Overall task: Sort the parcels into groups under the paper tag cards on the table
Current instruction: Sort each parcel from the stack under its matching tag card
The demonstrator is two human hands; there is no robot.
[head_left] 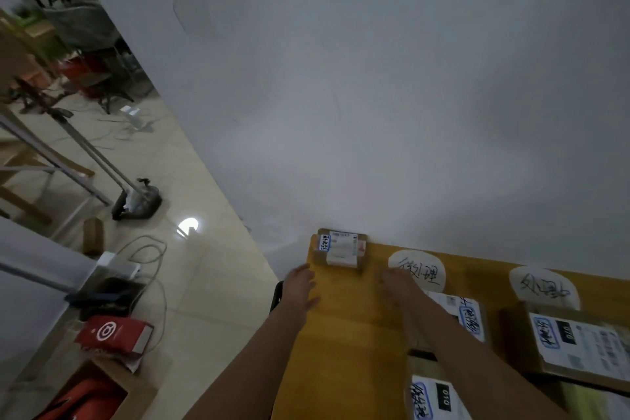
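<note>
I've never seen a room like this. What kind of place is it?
Probably a small parcel-sorting workroom, maybe in an office. Labelled cardboard parcels lie on a yellow table beside handwritten paper tag cards, and loose cables trail across the tiled floor near a red box.

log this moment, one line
left hand open at table edge | right hand open by tag card | small parcel far corner, untouched

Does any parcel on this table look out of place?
Perhaps one. The small parcel sits alone at the far left corner of the table, against the wall, with no card visible above it. The other parcels lie under the two round cards.
</note>
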